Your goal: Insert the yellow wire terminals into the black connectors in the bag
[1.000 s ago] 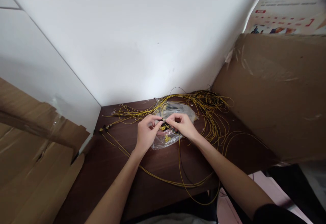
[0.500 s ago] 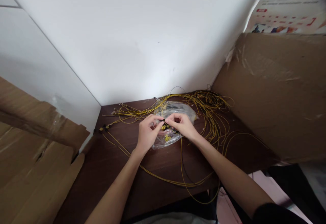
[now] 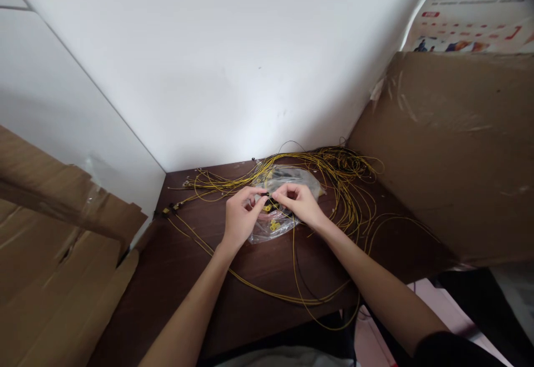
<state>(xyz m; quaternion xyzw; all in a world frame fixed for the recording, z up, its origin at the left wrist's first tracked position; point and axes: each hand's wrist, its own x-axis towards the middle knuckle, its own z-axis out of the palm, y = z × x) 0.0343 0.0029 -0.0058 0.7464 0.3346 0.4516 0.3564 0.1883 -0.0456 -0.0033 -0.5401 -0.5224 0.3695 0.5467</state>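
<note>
A: What are the hands doing?

B: Both meet over the middle of a dark brown table (image 3: 200,278). The left hand (image 3: 240,219) and right hand (image 3: 301,204) are close together, fingertips almost touching, pinched on a small black connector (image 3: 268,195) at the end of a thin yellow wire (image 3: 294,261). The wire drops from the right hand, runs toward the table's near edge and loops back.

A: What lies under them?

B: A clear plastic bag (image 3: 273,228), crumpled, with small yellow parts (image 3: 274,225) showing through it. The hands hover just above it.

A: And the rest of the table?

B: More yellow wires (image 3: 342,175) are heaped in a tangle at the back right, and others fan out to the left, some ending in small dark plugs (image 3: 172,209) near the left edge.

A: The room?

B: A white wall (image 3: 217,67) rises behind the table. Brown cardboard (image 3: 450,155) leans on the right, more cardboard sheets (image 3: 54,244) on the left. A printed poster (image 3: 475,11) sits at the upper right, cut off by the frame.

A: Anything unclear?

B: The connector is tiny and mostly covered by fingertips, so its shape is hard to make out. The poster's print is blurred. The bag's deeper contents are not clear.
</note>
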